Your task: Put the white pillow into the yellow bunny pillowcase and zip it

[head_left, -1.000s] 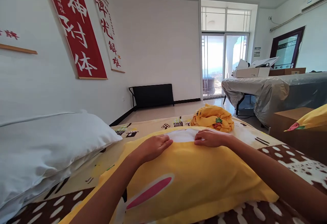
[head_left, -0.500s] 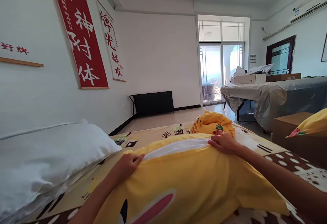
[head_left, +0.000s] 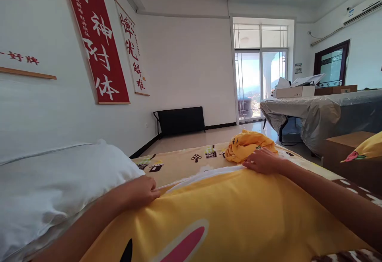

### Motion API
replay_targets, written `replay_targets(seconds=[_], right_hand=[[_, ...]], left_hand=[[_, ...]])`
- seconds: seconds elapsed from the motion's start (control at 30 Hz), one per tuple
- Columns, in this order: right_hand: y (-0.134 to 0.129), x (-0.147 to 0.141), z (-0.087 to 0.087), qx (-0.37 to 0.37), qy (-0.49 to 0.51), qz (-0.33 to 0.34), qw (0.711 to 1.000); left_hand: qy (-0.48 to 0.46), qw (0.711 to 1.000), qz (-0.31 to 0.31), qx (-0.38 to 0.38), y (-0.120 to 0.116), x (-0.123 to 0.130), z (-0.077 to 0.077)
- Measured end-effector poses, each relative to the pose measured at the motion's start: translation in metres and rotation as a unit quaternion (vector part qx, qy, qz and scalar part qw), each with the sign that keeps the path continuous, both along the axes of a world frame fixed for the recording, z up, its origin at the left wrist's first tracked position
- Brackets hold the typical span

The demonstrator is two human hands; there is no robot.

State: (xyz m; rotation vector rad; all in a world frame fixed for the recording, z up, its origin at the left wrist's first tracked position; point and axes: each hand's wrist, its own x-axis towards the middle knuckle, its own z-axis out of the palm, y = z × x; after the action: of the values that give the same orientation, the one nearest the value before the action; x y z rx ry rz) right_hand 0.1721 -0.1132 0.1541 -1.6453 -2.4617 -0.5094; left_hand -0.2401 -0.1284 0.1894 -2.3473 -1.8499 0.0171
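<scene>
A yellow pillowcase (head_left: 232, 206) with a pink and white ear print spreads across the bed in front of me. Along its far edge a strip of white pillow (head_left: 205, 174) shows at the opening. My left hand (head_left: 143, 190) is closed on the left end of that edge, thumb and fingers pinching the cloth. At the right end, my right hand (head_left: 262, 161) grips the edge with curled fingers. Just beyond it lies a crumpled orange-yellow cloth (head_left: 243, 144), partly hidden by the hand. A white pillow (head_left: 59, 186) rests left of my left arm.
Under everything lies a patterned blanket (head_left: 176, 166). On the right are a brown cardboard box (head_left: 343, 146), a yellow printed cloth (head_left: 365, 150) and a plastic-covered table (head_left: 322, 110) bearing boxes. A black folded frame (head_left: 180, 120) leans against the far wall.
The pillowcase edge is drawn flatter and tauter, with less white pillow showing at the opening. My left hand has shifted left and slightly down; my right hand remains near the same corner.
</scene>
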Motion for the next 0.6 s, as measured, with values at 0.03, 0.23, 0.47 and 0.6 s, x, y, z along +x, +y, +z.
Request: replay_targets(seconds=[0.03,0.23,0.47,0.6], right_hand=[[0.0,-0.001,-0.007,-0.024,0.002,0.004,1.0],[-0.001,-0.005,-0.013,0.005,0.009,-0.04,0.999],[0.004,0.0,0.061,0.25,0.068,-0.132,0.957],[0.01,0.004,0.062,0.413,0.133,-0.117,0.894]], left_hand=[[0.015,1.0,0.009,-0.022,-0.001,0.001,-0.01],[0.022,0.997,0.019,0.066,-0.002,0.009,-0.018],[0.049,0.902,0.113,0.414,-0.009,0.014,0.063],[0.078,0.8,0.003,0.595,-0.005,-0.002,0.058]])
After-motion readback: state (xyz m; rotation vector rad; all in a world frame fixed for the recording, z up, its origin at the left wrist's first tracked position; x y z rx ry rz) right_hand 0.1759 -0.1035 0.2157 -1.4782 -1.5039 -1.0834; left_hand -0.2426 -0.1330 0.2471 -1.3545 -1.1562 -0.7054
